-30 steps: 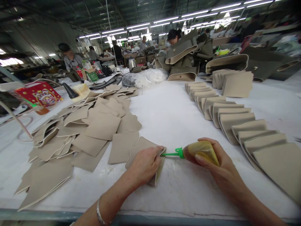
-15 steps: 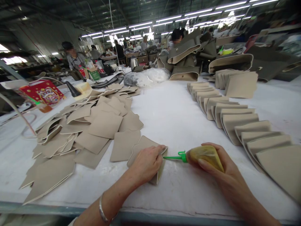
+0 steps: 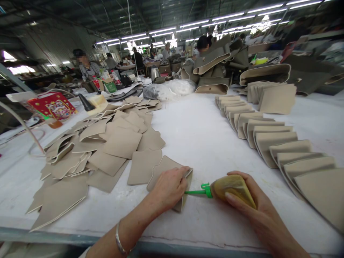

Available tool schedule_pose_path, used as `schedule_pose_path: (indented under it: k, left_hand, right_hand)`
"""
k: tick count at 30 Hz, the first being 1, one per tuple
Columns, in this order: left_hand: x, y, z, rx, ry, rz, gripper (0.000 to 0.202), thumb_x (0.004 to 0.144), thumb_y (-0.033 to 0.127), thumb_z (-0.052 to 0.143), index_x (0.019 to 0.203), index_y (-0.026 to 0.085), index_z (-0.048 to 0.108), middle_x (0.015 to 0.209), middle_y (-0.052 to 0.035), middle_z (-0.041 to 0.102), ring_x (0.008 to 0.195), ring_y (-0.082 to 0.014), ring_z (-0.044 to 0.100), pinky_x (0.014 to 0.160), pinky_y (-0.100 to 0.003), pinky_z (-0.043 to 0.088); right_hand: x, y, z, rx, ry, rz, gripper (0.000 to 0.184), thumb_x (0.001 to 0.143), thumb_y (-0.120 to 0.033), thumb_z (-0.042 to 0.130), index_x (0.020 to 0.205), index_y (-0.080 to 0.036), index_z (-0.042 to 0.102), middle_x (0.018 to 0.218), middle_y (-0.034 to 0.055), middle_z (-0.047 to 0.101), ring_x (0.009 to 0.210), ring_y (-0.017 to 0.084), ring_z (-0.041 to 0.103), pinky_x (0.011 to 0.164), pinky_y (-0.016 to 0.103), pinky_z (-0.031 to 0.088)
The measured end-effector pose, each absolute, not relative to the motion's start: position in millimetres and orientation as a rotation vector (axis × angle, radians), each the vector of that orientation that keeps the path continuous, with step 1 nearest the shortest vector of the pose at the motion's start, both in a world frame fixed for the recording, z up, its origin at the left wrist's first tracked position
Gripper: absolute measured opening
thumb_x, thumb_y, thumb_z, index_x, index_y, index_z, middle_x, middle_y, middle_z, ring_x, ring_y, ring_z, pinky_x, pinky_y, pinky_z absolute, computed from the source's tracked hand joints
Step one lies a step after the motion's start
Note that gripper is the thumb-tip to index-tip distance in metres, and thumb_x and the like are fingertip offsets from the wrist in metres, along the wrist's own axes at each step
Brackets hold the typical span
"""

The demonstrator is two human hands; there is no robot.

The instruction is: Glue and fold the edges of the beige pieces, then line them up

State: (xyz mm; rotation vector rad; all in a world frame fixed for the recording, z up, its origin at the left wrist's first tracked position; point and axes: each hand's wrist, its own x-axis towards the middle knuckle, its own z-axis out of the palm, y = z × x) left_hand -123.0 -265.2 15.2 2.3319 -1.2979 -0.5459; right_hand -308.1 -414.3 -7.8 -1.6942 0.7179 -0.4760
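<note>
My left hand (image 3: pixel 170 186) is closed on a beige leather-like panel (image 3: pixel 164 165), holding its right edge bent up off the table. Part of that panel is hidden under the fingers. In my right hand (image 3: pixel 256 202) lies a squeeze bottle (image 3: pixel 232 188) of yellowish-brown liquid, tipped on its side. Its thin green nozzle (image 3: pixel 195 192) points left, the tip at the panel's raised edge beside my left fingers. Another flat beige panel (image 3: pixel 142 166) lies just left of the held one, partly beneath it.
A loose heap of beige panels (image 3: pixel 122 141) covers the table's left side. Folded panels stand in an overlapping row (image 3: pixel 275 143) on the right. Dark bags (image 3: pixel 212 64) and a clear plastic bag (image 3: pixel 174 89) lie at the back. A red box (image 3: pixel 53 106) stands far left.
The bottle's nozzle tip has slid along the panel's edge toward me. My left hand keeps its hold on the panel. The whole view has shifted slightly.
</note>
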Motion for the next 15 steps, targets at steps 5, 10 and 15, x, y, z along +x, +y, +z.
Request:
schedule_pose_path:
  k: [5,10,15]
  left_hand:
    - [-123,-266,14,2.312,-1.284,-0.542,0.049,0.087,0.017,0.037,0.132,0.021,0.056,0.126,-0.0047,0.064,0.113,-0.0217,0.06,0.102,-0.034,0.043]
    - [-123,-267,16,2.319,-1.258,-0.565,0.048,0.086,0.016,0.037,0.129,0.022,0.058,0.125,-0.0041,0.065,0.113,-0.0215,0.06,0.101,-0.033,0.044]
    - [-124,-267,18,2.315,-1.221,-0.579,0.048,0.084,0.018,0.041,0.129,0.021,0.058,0.11,-0.005,0.07,0.101,-0.0232,0.064,0.092,-0.033,0.047]
  right_hand:
    - [-309,-405,-1,-1.429,0.678,-0.337,0.05,0.076,-0.053,0.072,0.113,-0.026,0.053,0.088,-0.0002,0.066,0.083,0.024,0.062,0.074,0.031,0.05]
    - [-304,-411,3,-1.055,0.67,-0.372,0.041,0.075,-0.045,0.076,0.108,-0.022,0.065,0.104,0.0075,0.07,0.1,0.03,0.064,0.085,0.039,0.055]
    - [-299,-434,10,-0.697,0.812,-0.521,0.033,0.066,-0.042,0.08,0.094,-0.026,0.074,0.112,0.0075,0.07,0.097,0.029,0.068,0.076,0.035,0.06]
